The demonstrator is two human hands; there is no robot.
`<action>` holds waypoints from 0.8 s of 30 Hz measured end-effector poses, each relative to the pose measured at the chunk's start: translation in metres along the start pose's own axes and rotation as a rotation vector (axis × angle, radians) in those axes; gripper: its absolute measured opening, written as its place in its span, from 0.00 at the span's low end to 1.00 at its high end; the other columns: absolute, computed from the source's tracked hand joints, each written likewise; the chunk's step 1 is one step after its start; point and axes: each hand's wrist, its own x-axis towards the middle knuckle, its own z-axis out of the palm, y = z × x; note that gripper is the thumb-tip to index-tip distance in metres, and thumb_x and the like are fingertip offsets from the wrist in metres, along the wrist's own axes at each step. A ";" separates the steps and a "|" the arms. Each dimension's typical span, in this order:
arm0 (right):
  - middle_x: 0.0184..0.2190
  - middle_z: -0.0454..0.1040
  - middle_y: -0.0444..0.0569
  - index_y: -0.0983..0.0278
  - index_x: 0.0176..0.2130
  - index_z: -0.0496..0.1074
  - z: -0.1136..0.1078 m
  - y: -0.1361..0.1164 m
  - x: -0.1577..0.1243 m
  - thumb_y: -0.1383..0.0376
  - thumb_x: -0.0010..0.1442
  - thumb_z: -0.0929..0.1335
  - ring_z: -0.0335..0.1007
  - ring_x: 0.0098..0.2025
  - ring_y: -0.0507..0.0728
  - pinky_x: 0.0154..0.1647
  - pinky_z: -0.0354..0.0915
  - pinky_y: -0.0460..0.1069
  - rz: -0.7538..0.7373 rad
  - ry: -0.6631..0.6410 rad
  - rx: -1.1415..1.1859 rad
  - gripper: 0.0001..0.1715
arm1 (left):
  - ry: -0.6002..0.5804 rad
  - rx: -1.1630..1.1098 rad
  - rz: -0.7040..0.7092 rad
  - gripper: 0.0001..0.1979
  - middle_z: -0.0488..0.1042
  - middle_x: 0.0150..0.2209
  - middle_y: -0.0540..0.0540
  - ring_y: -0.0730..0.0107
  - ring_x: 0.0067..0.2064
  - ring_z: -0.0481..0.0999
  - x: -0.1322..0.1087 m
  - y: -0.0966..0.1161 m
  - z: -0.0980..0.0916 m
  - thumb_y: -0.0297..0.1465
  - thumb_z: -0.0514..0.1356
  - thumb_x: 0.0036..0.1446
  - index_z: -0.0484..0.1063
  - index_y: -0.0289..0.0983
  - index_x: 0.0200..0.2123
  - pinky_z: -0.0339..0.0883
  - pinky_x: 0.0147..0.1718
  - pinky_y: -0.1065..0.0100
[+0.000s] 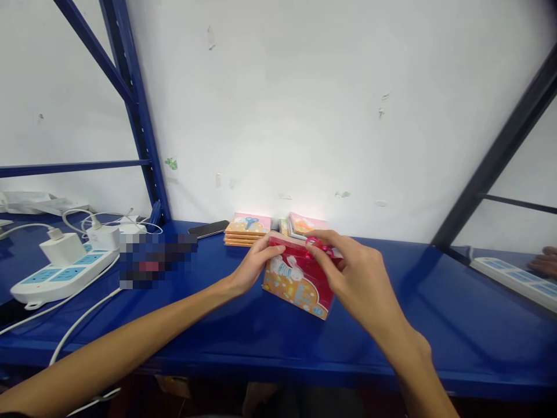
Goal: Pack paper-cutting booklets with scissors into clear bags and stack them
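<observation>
The left hand (256, 264) and the right hand (343, 261) hold a red box (296, 284) with a white bunny on its front. The box sits on a blue shelf (391, 331), a bit right of the middle. The left fingers (270, 249) are closed against the box's left side. The right fingers (322, 239) curl over the top and grip it, right by a pink ring (318, 248). I cannot tell what is inside the box.

On the left, white cords (82, 325) run to a white power strip (61, 281) with a white charger (62, 249) plugged in. Next to them is a blurry patch (156, 261). Just past the box are two piles of small picture books (246, 230) (304, 226), touching the white wall (278, 116). A black phone (208, 229) lies beside them. Far right, another person's hand (543, 261) rests by a second power strip (513, 281).
</observation>
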 end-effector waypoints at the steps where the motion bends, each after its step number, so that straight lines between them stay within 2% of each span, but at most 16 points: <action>1: 0.42 0.84 0.46 0.55 0.52 0.76 -0.001 0.000 0.001 0.61 0.69 0.66 0.82 0.39 0.59 0.34 0.71 0.51 0.006 -0.001 0.013 0.14 | 0.002 0.003 -0.002 0.13 0.80 0.40 0.45 0.62 0.43 0.77 0.000 0.000 0.000 0.35 0.68 0.54 0.77 0.36 0.41 0.67 0.45 0.65; 9: 0.33 0.83 0.45 0.54 0.50 0.77 0.005 -0.006 0.009 0.60 0.70 0.65 0.79 0.31 0.57 0.30 0.65 0.49 0.038 -0.020 -0.022 0.13 | -0.001 0.010 0.001 0.12 0.80 0.40 0.45 0.62 0.43 0.77 -0.002 0.003 0.002 0.35 0.67 0.54 0.77 0.36 0.41 0.67 0.45 0.65; 16: 0.29 0.82 0.44 0.51 0.51 0.77 0.010 -0.011 0.012 0.53 0.70 0.65 0.73 0.23 0.56 0.24 0.55 0.48 0.055 -0.118 -0.134 0.15 | 0.001 0.002 -0.003 0.14 0.80 0.41 0.44 0.60 0.44 0.77 0.000 0.001 0.000 0.35 0.68 0.54 0.76 0.35 0.42 0.67 0.47 0.63; 20: 0.32 0.83 0.42 0.53 0.45 0.78 0.011 -0.014 0.011 0.56 0.69 0.66 0.75 0.27 0.56 0.25 0.58 0.48 0.038 -0.133 -0.111 0.12 | 0.003 -0.004 0.006 0.13 0.80 0.39 0.45 0.61 0.43 0.77 -0.001 0.001 0.001 0.36 0.68 0.54 0.76 0.35 0.41 0.67 0.44 0.65; 24: 0.37 0.83 0.45 0.56 0.44 0.79 0.007 -0.015 0.006 0.59 0.69 0.66 0.77 0.32 0.56 0.31 0.64 0.50 -0.027 0.005 -0.070 0.11 | -0.025 -0.012 0.038 0.13 0.80 0.39 0.46 0.61 0.42 0.77 -0.004 0.002 0.001 0.37 0.66 0.56 0.76 0.36 0.42 0.67 0.43 0.65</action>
